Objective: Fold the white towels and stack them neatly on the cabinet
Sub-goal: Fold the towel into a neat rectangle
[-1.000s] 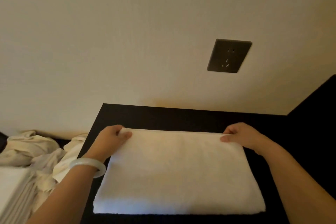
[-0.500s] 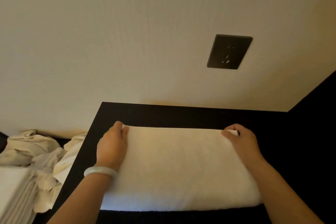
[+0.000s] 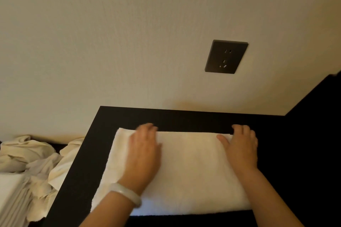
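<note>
Dark cabinet [image 3: 166, 118] carries the folded towel [image 3: 191, 167], lying flat. I log a change: left hand [image 3: 145, 153] and right hand [image 3: 239, 149] have quit pinching the far corners and now press flat, fingers straight. I judge the fold set and smoothing under way.

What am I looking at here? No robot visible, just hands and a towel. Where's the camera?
There is no machine here. A person works with bare hands, filmed by one wide-angle camera worn on the head, looking forward and down. The left hand, with a pale bracelet at the wrist, lies flat on a folded white towel. The right hand rests at the towel's far right corner; whether its fingers hook the edge is unclear. The towel lies on a dark cabinet top against the wall. Crumpled linen sits lower, to the left. A dark socket is on the wall.
</note>
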Motion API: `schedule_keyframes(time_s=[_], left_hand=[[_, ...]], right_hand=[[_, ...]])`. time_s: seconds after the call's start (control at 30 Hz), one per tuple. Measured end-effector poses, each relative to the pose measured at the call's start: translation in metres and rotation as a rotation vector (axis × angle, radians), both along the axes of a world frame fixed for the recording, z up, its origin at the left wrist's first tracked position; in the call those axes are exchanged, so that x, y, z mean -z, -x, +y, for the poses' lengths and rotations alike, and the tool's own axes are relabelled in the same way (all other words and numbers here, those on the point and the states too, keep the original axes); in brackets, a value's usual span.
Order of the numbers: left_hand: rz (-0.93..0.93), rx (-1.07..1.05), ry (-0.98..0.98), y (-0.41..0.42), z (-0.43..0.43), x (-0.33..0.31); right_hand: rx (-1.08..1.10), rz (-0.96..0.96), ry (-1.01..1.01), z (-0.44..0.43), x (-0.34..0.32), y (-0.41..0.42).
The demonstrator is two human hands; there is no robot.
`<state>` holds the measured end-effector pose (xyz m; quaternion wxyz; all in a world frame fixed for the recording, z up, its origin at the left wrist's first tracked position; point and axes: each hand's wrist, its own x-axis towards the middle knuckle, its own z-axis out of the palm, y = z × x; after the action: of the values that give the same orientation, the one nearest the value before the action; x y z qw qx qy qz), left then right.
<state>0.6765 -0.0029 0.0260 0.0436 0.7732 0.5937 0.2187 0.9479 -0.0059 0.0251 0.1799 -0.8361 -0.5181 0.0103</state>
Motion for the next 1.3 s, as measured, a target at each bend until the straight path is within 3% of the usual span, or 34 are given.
schedule_keyframes(time_s=[0.1,0.2,0.37,0.53,0.67,0.77,0.97,1.1,1.2,1.3], left_hand=[[0.110,0.278,0.184,-0.048,-0.011,0.013],[0.241,0.314,0.230,-0.057,-0.009,0.029],[0.247,0.314,0.228,-0.055,-0.007,0.040],[0.249,0.287,0.214,-0.057,-0.007,0.042],[0.224,0.287,0.225,-0.058,-0.007,0.041],[0.231,0.290,0.206,-0.057,-0.008,0.041],[0.220,0.310,0.206,-0.055,-0.008,0.041],[0.217,0.295,0.209,-0.058,-0.007,0.041],[0.235,0.303,0.210,-0.057,-0.008,0.040],[0.238,0.297,0.211,-0.057,-0.009,0.039]], right_hand=[[-0.291,-0.057,-0.045,-0.004,-0.004,0.034],[-0.584,-0.071,0.221,-0.017,0.024,0.045],[-0.420,-0.142,0.264,-0.013,0.036,-0.019],[-0.390,-0.083,0.336,-0.009,0.030,-0.017],[-0.303,-0.260,0.254,-0.023,0.018,0.013],[-0.444,-0.127,0.244,-0.057,0.033,0.034],[-0.357,-0.015,0.326,-0.084,0.029,-0.015],[-0.297,-0.189,0.306,-0.077,0.024,0.004],[-0.348,-0.147,0.286,-0.083,0.027,0.019],[-0.249,-0.105,0.368,-0.086,0.030,0.022]])
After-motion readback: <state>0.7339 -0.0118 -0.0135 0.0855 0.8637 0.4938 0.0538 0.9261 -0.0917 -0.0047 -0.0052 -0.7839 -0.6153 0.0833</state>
